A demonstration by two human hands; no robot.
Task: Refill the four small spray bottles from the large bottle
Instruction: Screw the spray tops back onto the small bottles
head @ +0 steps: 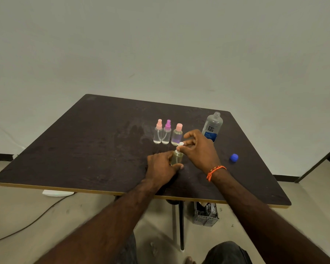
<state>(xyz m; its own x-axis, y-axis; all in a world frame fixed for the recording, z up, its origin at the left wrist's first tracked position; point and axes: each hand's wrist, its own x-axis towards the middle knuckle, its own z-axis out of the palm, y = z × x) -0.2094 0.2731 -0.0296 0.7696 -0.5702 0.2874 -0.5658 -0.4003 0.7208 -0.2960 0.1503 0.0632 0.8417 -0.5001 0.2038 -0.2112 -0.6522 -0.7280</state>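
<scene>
Dark, scuffed bench [84, 149] against a pale wall carries all items. Your left hand [161, 166] grips the body of a small spray bottle [177, 158] standing near the bench's middle; your right hand [200, 147] pinches its white spray top [180, 146] between fingertips. Just behind stand three more small bottles in a row: pink-topped [158, 134], purple-topped [166, 135] and pink-capped [177, 135]. Toward the far right corner the large bottle [212, 127] stands upright, neck uncapped; its blue cap [234, 157] lies apart near the right edge.
</scene>
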